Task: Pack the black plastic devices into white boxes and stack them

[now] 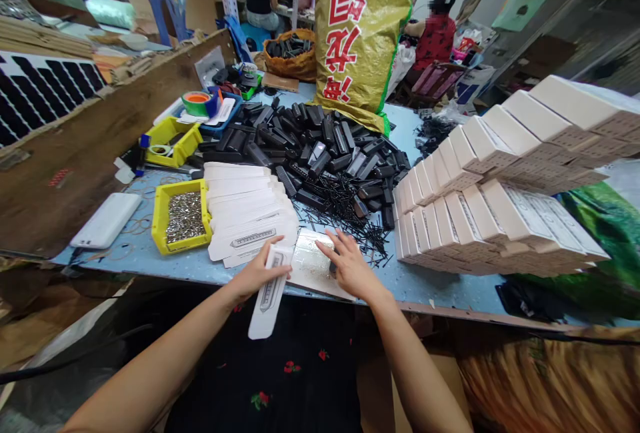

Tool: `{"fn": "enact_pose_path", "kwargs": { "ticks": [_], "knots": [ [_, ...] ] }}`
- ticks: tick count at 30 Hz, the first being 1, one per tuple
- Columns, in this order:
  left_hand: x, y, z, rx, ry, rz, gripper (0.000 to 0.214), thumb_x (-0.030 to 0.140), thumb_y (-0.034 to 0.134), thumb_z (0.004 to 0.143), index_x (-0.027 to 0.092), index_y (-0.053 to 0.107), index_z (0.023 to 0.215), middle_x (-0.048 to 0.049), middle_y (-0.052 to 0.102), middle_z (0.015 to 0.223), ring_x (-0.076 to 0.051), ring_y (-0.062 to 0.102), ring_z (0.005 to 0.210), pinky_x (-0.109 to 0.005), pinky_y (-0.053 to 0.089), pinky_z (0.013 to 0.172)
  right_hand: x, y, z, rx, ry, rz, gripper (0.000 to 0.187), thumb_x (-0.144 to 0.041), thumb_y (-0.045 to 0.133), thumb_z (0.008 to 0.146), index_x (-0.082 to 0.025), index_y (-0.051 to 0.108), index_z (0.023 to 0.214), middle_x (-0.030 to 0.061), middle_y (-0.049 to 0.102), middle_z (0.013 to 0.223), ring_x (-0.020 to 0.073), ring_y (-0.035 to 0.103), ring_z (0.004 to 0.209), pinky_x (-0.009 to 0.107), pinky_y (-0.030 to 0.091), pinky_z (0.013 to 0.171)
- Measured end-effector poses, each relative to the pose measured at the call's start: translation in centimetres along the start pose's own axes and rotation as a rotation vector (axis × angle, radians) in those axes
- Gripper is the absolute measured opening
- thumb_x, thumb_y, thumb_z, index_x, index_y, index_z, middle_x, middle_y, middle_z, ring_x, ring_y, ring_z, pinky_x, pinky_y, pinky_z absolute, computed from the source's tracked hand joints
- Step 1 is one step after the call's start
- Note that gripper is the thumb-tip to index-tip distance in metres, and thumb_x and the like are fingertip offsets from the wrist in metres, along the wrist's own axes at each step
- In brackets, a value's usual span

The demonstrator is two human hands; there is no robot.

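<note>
My left hand (260, 273) is closed on a flat white carton blank (267, 296) that hangs over the table's front edge. A fanned stack of the same flat white blanks (247, 210) lies just beyond it. My right hand (347, 265) rests with fingers spread on a shiny plastic sheet (313, 263) at the table edge, and a small dark part sits under its palm. Beyond the right hand lie loose thin black pins (350, 213) and a large heap of black plastic parts (320, 146).
Rows of closed white boxes (495, 206) are stacked at the right. A yellow bin of small metal pieces (184, 216), a white flat device (106, 220) and another yellow bin (173, 140) are at the left. A big yellow sack (357, 26) stands behind. Two people sit in the background.
</note>
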State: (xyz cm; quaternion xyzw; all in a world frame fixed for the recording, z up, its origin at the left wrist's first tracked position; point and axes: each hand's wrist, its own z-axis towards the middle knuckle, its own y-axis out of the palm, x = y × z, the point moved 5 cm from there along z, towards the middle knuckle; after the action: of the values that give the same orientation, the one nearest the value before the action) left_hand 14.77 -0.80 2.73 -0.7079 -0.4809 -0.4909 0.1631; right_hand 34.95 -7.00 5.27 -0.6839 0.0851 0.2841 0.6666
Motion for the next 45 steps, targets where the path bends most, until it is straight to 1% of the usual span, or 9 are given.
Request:
{"fn": "enact_pose_path", "kwargs": {
  "ticks": [4, 11, 16, 22, 25, 27, 31, 37, 45],
  "knots": [
    [-0.4, -3.2, 0.1, 0.154, -0.034, -0.545, 0.058, 0.025, 0.063, 0.08, 0.023, 0.042, 0.134, -0.0096, 0.067, 0.106, -0.027, 0.066, 0.093, -0.041, 0.057, 0.075, 3.2, -1.4, -0.8, -0.063, 0.062, -0.033, 0.033, -0.004, 0.055, 0.078, -0.021, 0.063, 0.105, 0.01, 0.055, 0.13, 0.0283, 0.042, 0.13, 0.057, 0.024, 0.111],
    [-1.7, 0.0, -0.3, 0.432, -0.077, -0.897, 0.025, 0.026, 0.05, 0.092, 0.015, 0.059, 0.113, -0.0096, 0.069, 0.096, -0.019, 0.068, 0.076, -0.034, 0.061, 0.065, -3.1, -1.8, 0.0, 0.862, 0.063, 0.875, 0.049, -0.057, 0.061, 0.081, -0.026, 0.037, 0.11, 0.009, 0.065, 0.107, 0.0244, 0.065, 0.101, 0.046, 0.05, 0.09],
    [-1.2, 0.0, -0.5, 0.455, -0.004, -0.898, 0.023, 0.029, 0.048, 0.094, 0.016, 0.062, 0.107, -0.008, 0.069, 0.095, -0.017, 0.067, 0.076, -0.029, 0.061, 0.066, -5.0, -2.8, 0.7, 0.66, 0.079, 0.547, 0.043, -0.047, 0.072, 0.076, -0.023, 0.048, 0.103, 0.0127, 0.058, 0.126, 0.025, 0.056, 0.118, 0.042, 0.048, 0.096],
    [-0.8, -1.4, -0.7, 0.368, 0.134, -0.454, 0.034, 0.041, 0.055, 0.087, 0.019, 0.058, 0.113, -0.0108, 0.062, 0.117, -0.026, 0.063, 0.1, -0.04, 0.057, 0.076, -6.5, -3.1, 0.4, 0.684, -0.071, 0.367, 0.049, -0.039, 0.074, 0.076, -0.024, 0.044, 0.111, 0.0133, 0.059, 0.124, 0.0214, 0.062, 0.109, 0.034, 0.054, 0.088],
    [0.6, -1.8, -1.6, 0.43, 0.446, 0.181, 0.062, 0.052, 0.072, 0.069, 0.018, 0.054, 0.118, -0.0147, 0.055, 0.127, -0.034, 0.051, 0.119, -0.048, 0.049, 0.092, -6.6, -2.4, 0.3, 0.775, -0.047, 0.463, 0.068, -0.035, 0.075, 0.076, -0.026, 0.032, 0.129, 0.0057, 0.067, 0.104, 0.0175, 0.066, 0.096, 0.03, 0.055, 0.083],
    [1.5, -0.8, -2.0, 0.353, 0.652, 0.638, 0.07, 0.043, 0.08, 0.058, 0.02, 0.053, 0.118, -0.0129, 0.057, 0.126, -0.034, 0.051, 0.119, -0.045, 0.047, 0.095, -6.1, -1.6, 0.8, 0.556, -0.086, 0.512, 0.077, -0.039, 0.075, 0.075, -0.025, 0.029, 0.136, 0.005, 0.068, 0.103, 0.0182, 0.066, 0.096, 0.03, 0.054, 0.085],
    [0.9, 0.3, -1.6, 0.095, 0.606, 0.991, 0.053, 0.031, 0.07, 0.068, 0.024, 0.052, 0.117, -0.0042, 0.067, 0.106, -0.023, 0.066, 0.093, -0.031, 0.053, 0.078, 0.6, -1.7, -0.5, 0.198, -0.002, 0.346, 0.03, -0.028, 0.049, 0.092, -0.026, 0.055, 0.122, 0.0055, 0.066, 0.107, 0.0179, 0.064, 0.098, 0.031, 0.052, 0.085],
    [0.0, -2.1, -1.6, 0.323, 0.474, 0.881, 0.056, 0.045, 0.068, 0.069, 0.02, 0.046, 0.114, -0.0005, 0.068, 0.085, -0.018, 0.065, 0.073, -0.026, 0.052, 0.066, 14.2, -3.6, -5.6, 0.296, 0.328, 0.089, 0.012, -0.017, 0.059, 0.077, -0.021, 0.069, 0.076, 0.0084, 0.064, 0.107, 0.0239, 0.059, 0.102, 0.039, 0.047, 0.091],
    [0.3, 0.2, 1.3, 0.187, 0.439, 0.981, 0.067, 0.051, 0.067, 0.068, 0.022, 0.043, 0.124, -0.0052, 0.067, 0.103, -0.025, 0.066, 0.088, -0.03, 0.05, 0.073, 16.6, -2.4, -5.5, 0.707, 0.544, 0.369, 0.04, -0.05, 0.041, 0.088, -0.015, 0.055, 0.103, 0.0082, 0.066, 0.078, 0.0185, 0.063, 0.065, 0.036, 0.054, 0.066]
  ]
}}
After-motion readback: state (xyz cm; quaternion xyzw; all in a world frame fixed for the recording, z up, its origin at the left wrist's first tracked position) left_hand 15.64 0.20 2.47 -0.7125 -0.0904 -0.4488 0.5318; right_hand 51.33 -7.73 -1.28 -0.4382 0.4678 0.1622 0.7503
